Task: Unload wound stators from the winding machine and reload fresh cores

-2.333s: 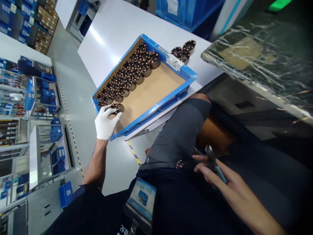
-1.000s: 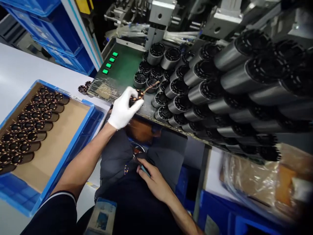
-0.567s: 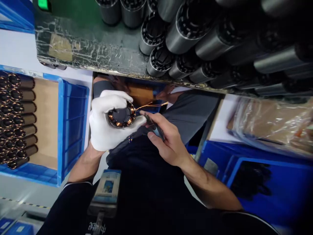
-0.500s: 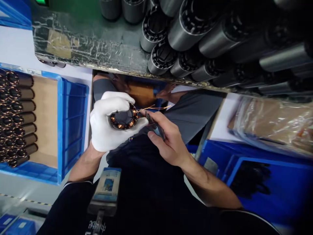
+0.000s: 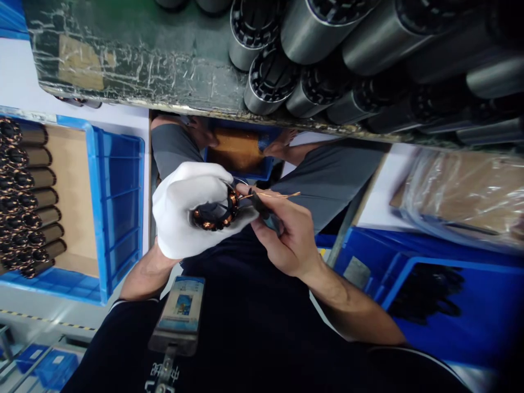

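- White-gloved left hand (image 5: 186,213) clamped round ring (image 5: 225,221), held on near side of bench (image 5: 172,82).
- Right hand (image 5: 292,237), bare, closed on pliers (image 5: 262,207) beside ring's wires (image 5: 284,195); hands close together, contact unclear.
- Step, likely: working pliers on wires; bite hidden.
- Next move seems to call for steady ring, pliers lined up on wires.

The person wears a white glove (image 5: 176,215) on the left hand (image 5: 179,210), navy white-trimmed sleeves (image 5: 102,344), grey legwear (image 5: 331,180) and a badge (image 5: 180,308).
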Tool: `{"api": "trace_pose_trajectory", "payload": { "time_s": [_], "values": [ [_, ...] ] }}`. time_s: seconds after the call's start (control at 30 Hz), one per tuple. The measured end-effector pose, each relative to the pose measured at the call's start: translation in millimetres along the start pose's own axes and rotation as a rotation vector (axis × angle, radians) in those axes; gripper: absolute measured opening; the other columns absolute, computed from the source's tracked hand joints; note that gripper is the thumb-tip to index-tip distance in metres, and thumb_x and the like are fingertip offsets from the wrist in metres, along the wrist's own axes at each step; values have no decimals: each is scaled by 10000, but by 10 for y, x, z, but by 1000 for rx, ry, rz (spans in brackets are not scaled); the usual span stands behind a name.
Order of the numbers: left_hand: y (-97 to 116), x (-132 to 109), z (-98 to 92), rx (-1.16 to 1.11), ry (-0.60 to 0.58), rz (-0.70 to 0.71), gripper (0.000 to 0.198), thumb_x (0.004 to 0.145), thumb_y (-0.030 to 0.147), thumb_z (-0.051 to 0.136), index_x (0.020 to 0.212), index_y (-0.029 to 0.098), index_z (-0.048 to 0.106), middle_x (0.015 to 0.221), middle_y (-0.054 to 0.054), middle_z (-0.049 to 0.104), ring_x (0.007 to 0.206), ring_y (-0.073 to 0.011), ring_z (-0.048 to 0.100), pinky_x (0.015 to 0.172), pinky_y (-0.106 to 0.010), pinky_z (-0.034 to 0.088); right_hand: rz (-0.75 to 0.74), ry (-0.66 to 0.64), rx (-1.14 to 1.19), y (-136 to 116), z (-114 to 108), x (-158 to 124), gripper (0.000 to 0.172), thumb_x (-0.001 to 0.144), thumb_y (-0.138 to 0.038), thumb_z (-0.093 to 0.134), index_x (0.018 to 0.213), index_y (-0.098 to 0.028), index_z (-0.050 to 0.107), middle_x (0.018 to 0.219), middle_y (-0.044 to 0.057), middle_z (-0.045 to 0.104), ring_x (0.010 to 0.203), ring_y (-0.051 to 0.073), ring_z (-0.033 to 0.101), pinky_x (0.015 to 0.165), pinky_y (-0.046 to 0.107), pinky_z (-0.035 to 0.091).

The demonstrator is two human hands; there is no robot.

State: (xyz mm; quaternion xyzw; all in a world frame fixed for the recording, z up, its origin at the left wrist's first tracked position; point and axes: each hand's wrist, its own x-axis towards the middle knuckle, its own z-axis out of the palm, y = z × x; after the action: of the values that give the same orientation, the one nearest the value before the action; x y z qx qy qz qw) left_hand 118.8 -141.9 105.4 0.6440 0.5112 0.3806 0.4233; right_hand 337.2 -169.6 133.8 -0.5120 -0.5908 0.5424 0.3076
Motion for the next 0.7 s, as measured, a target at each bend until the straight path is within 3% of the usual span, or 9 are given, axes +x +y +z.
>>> {"api": "trace_pose_trajectory", "payload": {
  "time_s": [0.1,0.17,0.23,0.3,0.37,0.5,0.6,0.7],
  "values": [
    [-77,38,105,38,134,67,400,941,424,954,1154,300,639,1145,-38,768,1008,-244,800,871,-422,701,96,-6,-63,136,-14,106,350,1075,-234,709,1407,-272,809,1414,39,821,1242,250,811,1097,389,647],
    [-203,22,196,138,149,1,389,966,398,920,1175,282,613,1113,-21,757,1018,-231,801,912,-386,675,230,-33,-62,335,-30,197,279,1063,-316,744,1309,-239,850,1221,42,866,1109,241,826,1028,380,655],
    [-340,-33,272,215,110,-102,420,974,431,898,1218,265,599,1123,-14,756,1015,-222,804,923,-351,649,386,-77,38,560,-42,269,311,1042,-411,773,1271,-215,850,918,12,823,832,192,774,827,329,643],
    [-441,-111,320,191,44,-163,506,957,465,897,1301,253,593,1186,-22,768,1019,-215,809,926,-327,636,546,-146,249,733,-41,298,433,1020,-541,791,1281,-197,819,731,-31,707,586,134,604,593,271,532],
    [-481,-176,347,104,-26,-149,560,934,465,901,1352,248,598,1237,-43,778,1056,-228,809,956,-339,631,674,-227,482,804,-22,285,541,979,-677,805,1215,-190,792,735,-28,686,516,113,524,487,257,440],
    [-385,-158,341,-26,-254,-35,446,874,389,915,1228,260,678,1174,-69,798,1114,-291,781,1060,-461,610,761,-351,712,736,16,223,554,872,-712,900,1013,-201,741,892,28,736,645,151,639,528,273,517],
    [-214,-68,219,-4,-400,-7,518,836,317,939,1287,274,689,1304,-94,788,1265,-340,736,1220,-579,524,741,-250,688,697,-48,172,557,779,-591,1010,1080,-223,718,901,0,707,706,152,635,588,269,554],
    [-101,-27,35,75,-340,-95,663,782,346,987,1372,269,695,1447,-122,737,1404,-385,662,1275,-606,477,666,-60,529,697,-188,90,704,651,-452,1114,1179,-257,691,977,-17,716,731,130,623,660,260,568]
  ]
}}
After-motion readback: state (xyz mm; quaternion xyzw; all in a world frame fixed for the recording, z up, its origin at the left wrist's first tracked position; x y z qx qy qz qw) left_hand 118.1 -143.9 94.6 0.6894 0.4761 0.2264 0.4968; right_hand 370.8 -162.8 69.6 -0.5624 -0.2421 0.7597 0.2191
